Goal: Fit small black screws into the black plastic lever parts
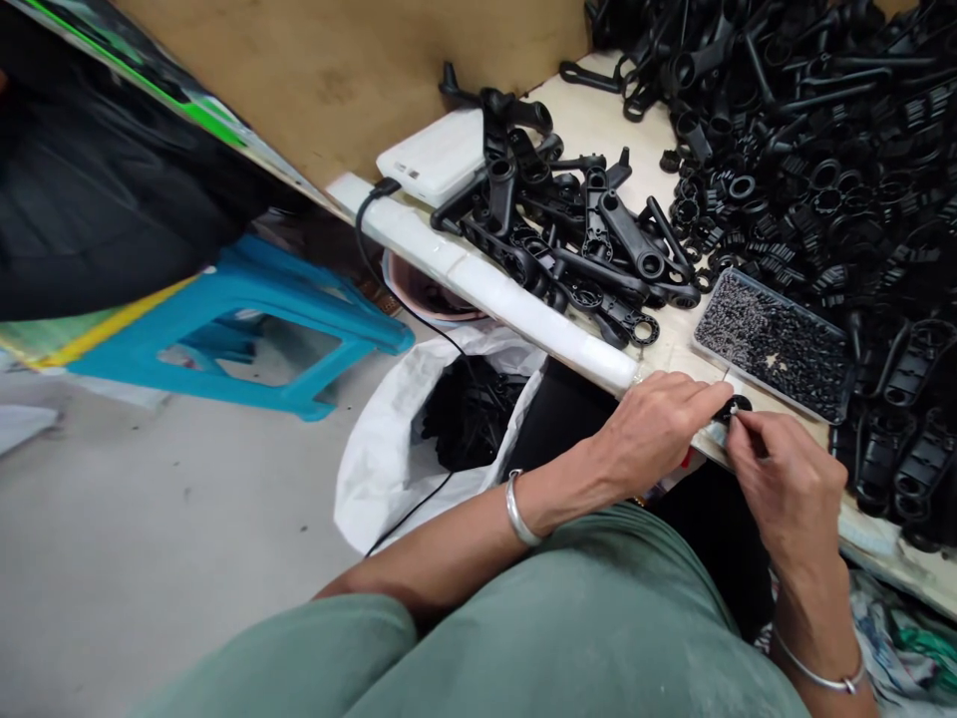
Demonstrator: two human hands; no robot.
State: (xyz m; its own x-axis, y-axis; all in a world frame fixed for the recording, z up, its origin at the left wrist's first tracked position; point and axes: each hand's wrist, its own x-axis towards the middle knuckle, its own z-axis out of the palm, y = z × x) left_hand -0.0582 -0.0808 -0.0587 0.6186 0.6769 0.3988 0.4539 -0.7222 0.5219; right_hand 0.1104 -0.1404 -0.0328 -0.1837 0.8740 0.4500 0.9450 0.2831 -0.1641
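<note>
At the table's front edge, my left hand (654,429) is closed, its fingertips on a small round black plastic part (737,405). My right hand (789,474) pinches at the same part from the other side, thumb against index finger. Whatever lies between those right fingertips is too small to make out. Just beyond my hands sits a clear shallow box (774,344) of small dark screw-like pieces and black bits. Left of the box lies a loose group of black plastic arm-shaped parts (632,239).
A large heap of black plastic parts (822,150) covers the table's right side. A white power bank (438,155) with a black cable lies at the left edge. Below are a white sack (374,469) of black pieces and a blue stool (299,329), with a dark-clothed person beside it.
</note>
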